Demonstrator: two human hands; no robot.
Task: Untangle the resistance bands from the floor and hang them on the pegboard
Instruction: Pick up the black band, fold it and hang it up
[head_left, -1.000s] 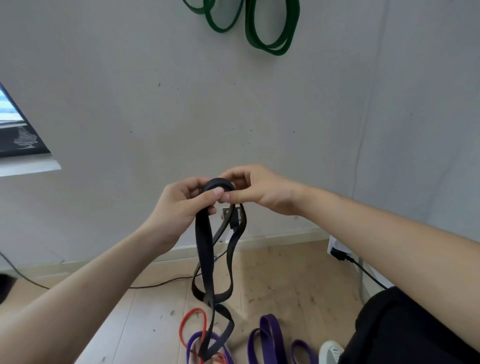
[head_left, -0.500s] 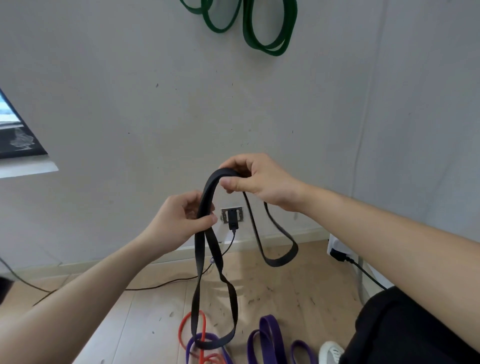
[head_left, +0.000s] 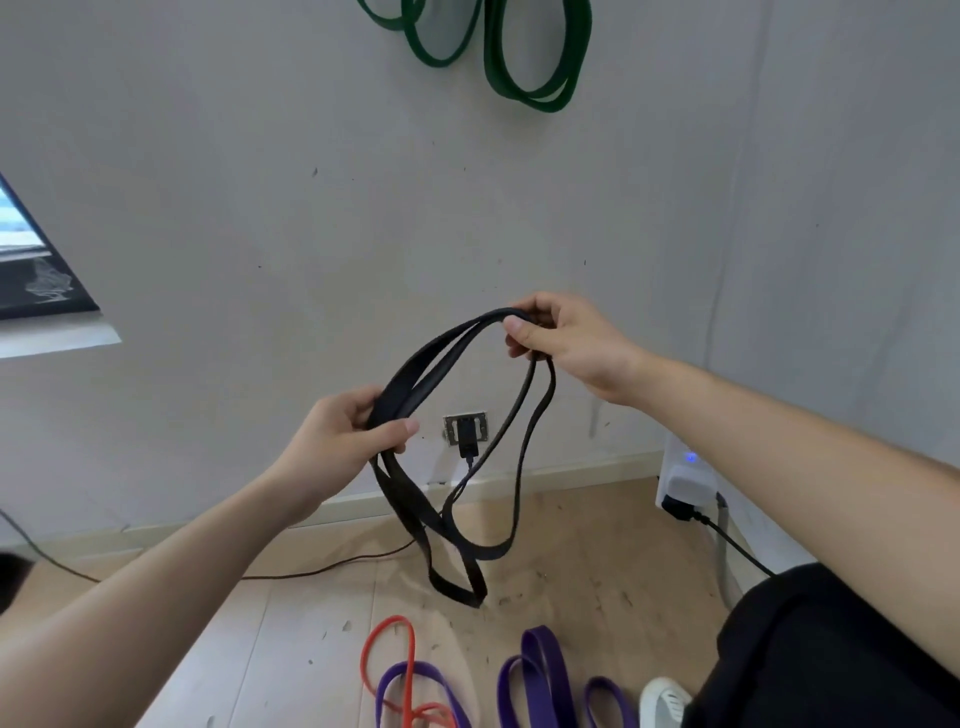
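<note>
The black band (head_left: 415, 374) is seen as matt rubber; the floor (head_left: 571, 545) as pale wood, scuffed; the wall (head_left: 260, 182) as matt, speckled.

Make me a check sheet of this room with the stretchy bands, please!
Surface: wooden floor, with small dark specks.
Job's things: black band held up; red band and purple bands overlap on the floor; green bands hang on the wall.
Clutter: nothing seen.
Hands: left hand and right hand both grip the black band.
Cables: black plug in a wall socket; thin cable along the floor; white adapter at right.
Surroundings: grey wall, dark picture at left.
</note>
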